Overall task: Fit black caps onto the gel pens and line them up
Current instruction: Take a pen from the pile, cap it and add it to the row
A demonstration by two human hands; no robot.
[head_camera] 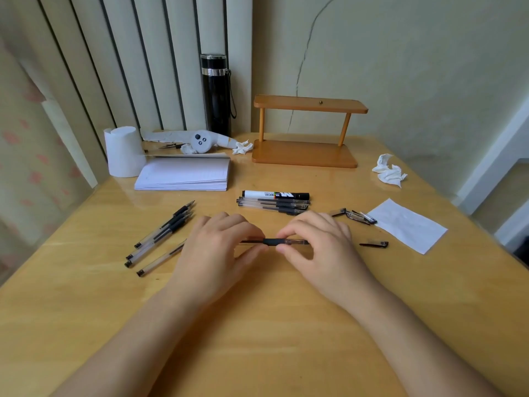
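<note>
A: Pinching one gel pen [274,242] from both ends, is she?

B: Yes. The left hand [220,242] grips the barrel and the right hand [317,239] nips the clear cap end, just above the desk [257,325].

A: Risk?

B: A crooked push could jam the cap or mark a finger with the tip. I cannot tell if it is seated.

A: And the rest?

B: Four uncapped pens [160,239] lie fanned at left, capped pens [272,206] sit in a row beside a marker [276,195], and loose caps [360,217] lie at right. A careless wrist could roll them out of line.
</note>
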